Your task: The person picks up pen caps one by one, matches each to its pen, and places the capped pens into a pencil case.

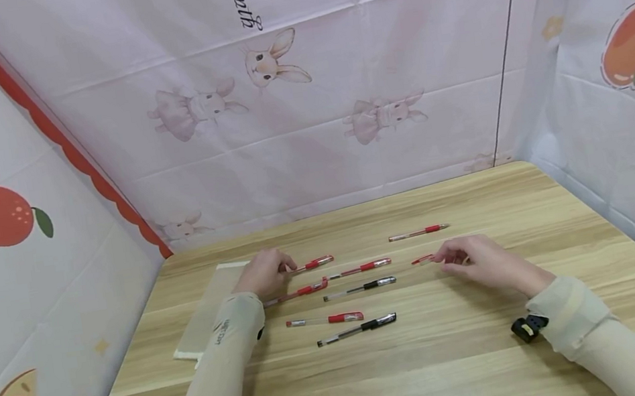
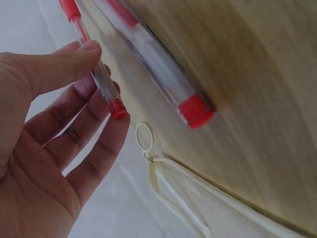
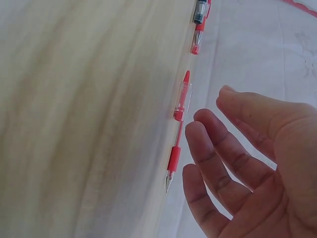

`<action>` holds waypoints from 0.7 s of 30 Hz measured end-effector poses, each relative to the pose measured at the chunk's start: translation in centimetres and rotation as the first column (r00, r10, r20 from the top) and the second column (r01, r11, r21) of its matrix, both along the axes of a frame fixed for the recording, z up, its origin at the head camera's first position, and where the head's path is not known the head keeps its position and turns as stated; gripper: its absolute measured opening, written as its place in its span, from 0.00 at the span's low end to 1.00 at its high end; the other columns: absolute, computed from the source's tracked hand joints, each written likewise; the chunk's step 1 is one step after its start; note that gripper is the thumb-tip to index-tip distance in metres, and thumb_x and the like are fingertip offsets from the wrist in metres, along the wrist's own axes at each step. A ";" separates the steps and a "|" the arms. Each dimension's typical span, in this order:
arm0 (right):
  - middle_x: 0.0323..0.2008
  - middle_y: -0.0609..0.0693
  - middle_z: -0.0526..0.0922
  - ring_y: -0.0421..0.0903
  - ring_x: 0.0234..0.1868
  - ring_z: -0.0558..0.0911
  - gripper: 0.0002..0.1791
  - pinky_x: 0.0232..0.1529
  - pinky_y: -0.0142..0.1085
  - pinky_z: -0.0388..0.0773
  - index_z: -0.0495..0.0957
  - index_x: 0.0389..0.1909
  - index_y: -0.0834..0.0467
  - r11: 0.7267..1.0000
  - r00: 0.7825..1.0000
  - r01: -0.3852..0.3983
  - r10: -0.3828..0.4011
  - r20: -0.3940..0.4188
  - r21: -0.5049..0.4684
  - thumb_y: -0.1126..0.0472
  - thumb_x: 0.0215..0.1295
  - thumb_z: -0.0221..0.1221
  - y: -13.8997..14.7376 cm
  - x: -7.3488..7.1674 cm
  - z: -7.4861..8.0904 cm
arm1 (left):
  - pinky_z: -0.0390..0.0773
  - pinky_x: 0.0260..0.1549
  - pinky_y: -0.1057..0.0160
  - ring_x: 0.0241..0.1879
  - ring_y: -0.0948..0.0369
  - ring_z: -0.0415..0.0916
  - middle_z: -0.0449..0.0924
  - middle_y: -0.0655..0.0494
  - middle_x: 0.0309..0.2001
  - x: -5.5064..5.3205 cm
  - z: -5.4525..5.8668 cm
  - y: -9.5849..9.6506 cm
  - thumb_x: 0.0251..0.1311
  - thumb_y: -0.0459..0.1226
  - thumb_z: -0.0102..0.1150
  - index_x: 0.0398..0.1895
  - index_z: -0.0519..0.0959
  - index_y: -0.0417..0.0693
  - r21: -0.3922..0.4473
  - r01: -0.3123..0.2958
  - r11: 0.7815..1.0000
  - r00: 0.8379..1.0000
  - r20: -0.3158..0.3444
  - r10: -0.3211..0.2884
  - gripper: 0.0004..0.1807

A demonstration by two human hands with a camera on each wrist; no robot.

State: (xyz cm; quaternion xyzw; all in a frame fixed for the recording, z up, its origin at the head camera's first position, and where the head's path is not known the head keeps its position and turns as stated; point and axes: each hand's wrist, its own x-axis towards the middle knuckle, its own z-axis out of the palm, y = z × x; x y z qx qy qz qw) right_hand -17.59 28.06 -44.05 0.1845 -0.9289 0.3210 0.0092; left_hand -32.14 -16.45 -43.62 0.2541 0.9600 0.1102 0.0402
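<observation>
My left hand (image 1: 264,274) pinches a red gel pen (image 2: 102,82) between thumb and fingers at the far left of the table, and its red end shows below the fingertips. Beside it in the left wrist view lies another red pen (image 2: 163,67). My right hand (image 1: 485,262) hovers at the right with relaxed, bent fingers and nothing between them. Close to its fingertips is a clear and red pen cap (image 3: 183,101), apart from the hand in the right wrist view. Behind the cap lies an uncapped red pen (image 1: 418,232), its metal tip pointing right.
Several pens lie mid-table, among them a red pen (image 1: 358,269), a black pen (image 1: 359,288), a nearer red pen (image 1: 324,320) and a nearer black pen (image 1: 357,330). A beige zip pouch (image 1: 208,311) lies under the left forearm. Printed cloth walls (image 1: 338,168) border the table.
</observation>
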 end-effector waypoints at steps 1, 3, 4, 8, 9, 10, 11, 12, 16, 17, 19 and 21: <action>0.38 0.44 0.87 0.37 0.39 0.81 0.07 0.42 0.32 0.83 0.88 0.48 0.58 1.000 1.000 0.002 -0.002 -0.001 0.002 0.65 0.73 0.66 0.1 0.0 0.0 | 0.83 0.41 0.56 0.38 0.61 0.79 0.89 0.58 0.39 0.0 0.0 -0.1 0.66 0.28 0.66 0.45 0.93 0.56 0.000 -0.004 1.000 1.000 0.005 0.004 0.14; 0.38 0.44 0.87 0.37 0.39 0.81 0.07 0.42 0.32 0.83 0.88 0.48 0.58 1.000 1.000 0.006 -0.006 -0.002 0.010 0.65 0.73 0.66 0.2 0.1 0.0 | 0.83 0.41 0.56 0.38 0.61 0.79 0.89 0.59 0.39 -0.1 -0.1 -0.1 0.67 0.29 0.66 0.45 0.93 0.56 0.001 -0.006 1.000 1.000 0.012 0.006 0.13; 0.37 0.44 0.87 0.37 0.39 0.81 0.07 0.42 0.32 0.83 0.88 0.48 0.58 1.000 1.000 0.007 -0.007 -0.003 0.013 0.64 0.73 0.66 0.2 0.1 0.1 | 0.83 0.41 0.56 0.38 0.61 0.79 0.89 0.59 0.39 -0.1 -0.1 -0.2 0.67 0.30 0.66 0.44 0.93 0.56 0.002 -0.006 1.000 1.000 0.016 0.006 0.12; 0.38 0.43 0.87 0.37 0.39 0.81 0.07 0.42 0.32 0.82 0.87 0.48 0.57 1.000 1.000 0.013 -0.014 0.006 0.021 0.63 0.74 0.67 0.3 0.2 0.1 | 0.83 0.40 0.56 0.37 0.61 0.80 0.88 0.59 0.38 -0.2 -0.2 -0.2 0.67 0.30 0.67 0.43 0.93 0.56 -0.002 -0.003 1.000 1.000 0.022 0.003 0.12; 0.38 0.44 0.87 0.37 0.39 0.81 0.07 0.42 0.32 0.82 0.88 0.48 0.57 1.000 1.000 0.015 -0.015 0.011 0.020 0.63 0.74 0.67 0.3 0.2 0.1 | 0.83 0.41 0.55 0.37 0.61 0.80 0.88 0.59 0.38 -0.2 -0.2 -0.2 0.67 0.30 0.67 0.42 0.93 0.56 -0.005 -0.003 1.000 1.000 0.023 0.003 0.11; 0.38 0.44 0.87 0.37 0.39 0.81 0.07 0.42 0.32 0.82 0.88 0.48 0.57 1.000 1.000 0.015 -0.016 0.014 0.021 0.63 0.74 0.67 0.4 0.2 0.1 | 0.84 0.41 0.55 0.37 0.61 0.80 0.88 0.58 0.37 -0.3 -0.2 -0.2 0.67 0.30 0.68 0.42 0.93 0.56 -0.009 -0.003 1.000 1.000 0.022 0.003 0.11; 0.38 0.44 0.87 0.37 0.39 0.81 0.07 0.41 0.32 0.82 0.88 0.48 0.57 1.000 1.000 0.016 -0.017 0.016 0.021 0.63 0.74 0.67 0.4 0.2 0.0 | 0.84 0.41 0.55 0.37 0.61 0.80 0.88 0.58 0.37 -0.3 -0.2 -0.2 0.67 0.30 0.68 0.42 0.93 0.56 -0.013 -0.003 1.000 1.000 0.022 0.004 0.11; 0.38 0.43 0.87 0.37 0.39 0.80 0.07 0.41 0.32 0.81 0.88 0.48 0.56 1.000 1.000 0.017 -0.018 0.017 0.022 0.63 0.74 0.67 0.4 0.2 0.0 | 0.84 0.42 0.55 0.38 0.61 0.80 0.88 0.58 0.37 -0.2 -0.2 -0.2 0.67 0.30 0.68 0.42 0.92 0.56 -0.017 -0.003 1.000 1.000 0.022 0.003 0.10; 0.38 0.43 0.87 0.37 0.39 0.80 0.07 0.41 0.31 0.81 0.87 0.49 0.57 1.000 1.000 0.015 -0.015 0.025 0.019 0.63 0.74 0.67 0.6 0.2 -0.1 | 0.84 0.42 0.54 0.38 0.60 0.80 0.88 0.58 0.38 -0.2 -0.1 -0.1 0.67 0.30 0.68 0.41 0.92 0.56 -0.024 -0.002 1.000 1.000 0.024 0.003 0.10; 0.38 0.44 0.87 0.37 0.39 0.80 0.07 0.41 0.31 0.81 0.87 0.49 0.57 1.000 1.000 0.013 -0.014 0.028 0.018 0.63 0.74 0.67 0.6 0.2 -0.1 | 0.84 0.42 0.54 0.38 0.60 0.80 0.88 0.58 0.38 -0.2 -0.1 -0.1 0.67 0.30 0.69 0.41 0.92 0.56 -0.025 -0.002 1.000 1.000 0.025 0.002 0.10; 0.38 0.44 0.87 0.37 0.39 0.80 0.08 0.40 0.31 0.81 0.87 0.50 0.57 1.000 0.999 0.007 -0.007 0.037 0.014 0.63 0.74 0.67 0.6 0.3 -0.1 | 0.84 0.42 0.54 0.38 0.60 0.80 0.88 0.58 0.38 -0.1 0.0 -0.1 0.67 0.30 0.69 0.41 0.92 0.56 -0.029 -0.004 1.000 1.000 0.030 0.005 0.10; 0.38 0.45 0.87 0.37 0.39 0.80 0.08 0.40 0.31 0.81 0.87 0.50 0.57 1.000 0.999 0.001 -0.002 0.045 0.011 0.63 0.74 0.67 0.7 0.3 -0.1 | 0.84 0.42 0.54 0.38 0.60 0.80 0.88 0.58 0.38 -0.1 0.0 0.0 0.68 0.30 0.68 0.42 0.92 0.56 -0.031 -0.010 0.999 0.999 0.036 0.012 0.10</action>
